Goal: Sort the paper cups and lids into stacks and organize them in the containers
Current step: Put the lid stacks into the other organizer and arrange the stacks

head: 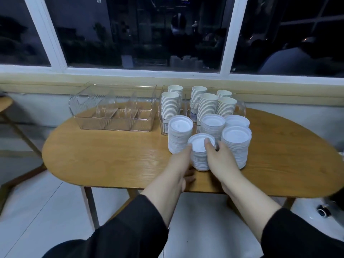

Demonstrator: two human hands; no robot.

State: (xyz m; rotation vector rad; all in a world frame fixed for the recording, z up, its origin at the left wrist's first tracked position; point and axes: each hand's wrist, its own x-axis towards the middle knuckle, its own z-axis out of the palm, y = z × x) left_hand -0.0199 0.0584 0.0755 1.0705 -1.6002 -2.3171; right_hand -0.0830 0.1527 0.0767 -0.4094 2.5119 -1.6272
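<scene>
- Both hands are on the nearest lid stack (pixel 201 155), a short white column standing upright near the front edge of the wooden table (pixel 111 161), its long axis vertical, top lid facing up.
- The left hand (pixel 181 164) cups the stack's left flank, fingers curled round it, thumb low by the table surface.
- The right hand (pixel 220 159) wraps the right flank, thumb hooked over the top lid's rim, fingers curled round the far side.
- Touching or just beside that stack, four more lid stacks stand upright: a tall one to the left (pixel 179 135), one behind (pixel 212 125), a tall one to the right (pixel 235 146) and one at the back right (pixel 237 121).
- Behind the lids, the paper cup stacks (pixel 207 107) stand in a clear container (pixel 240 107), mouths up, axes vertical — six columns show.
- To the left, well apart from the hands, sits a second clear container (pixel 113 108) with dividers, its long side running left to right along the table.
- Black sleeves (pixel 130 226) cover both forearms.
- A white-framed window (pixel 228 34) runs behind the table, dark beyond.
</scene>
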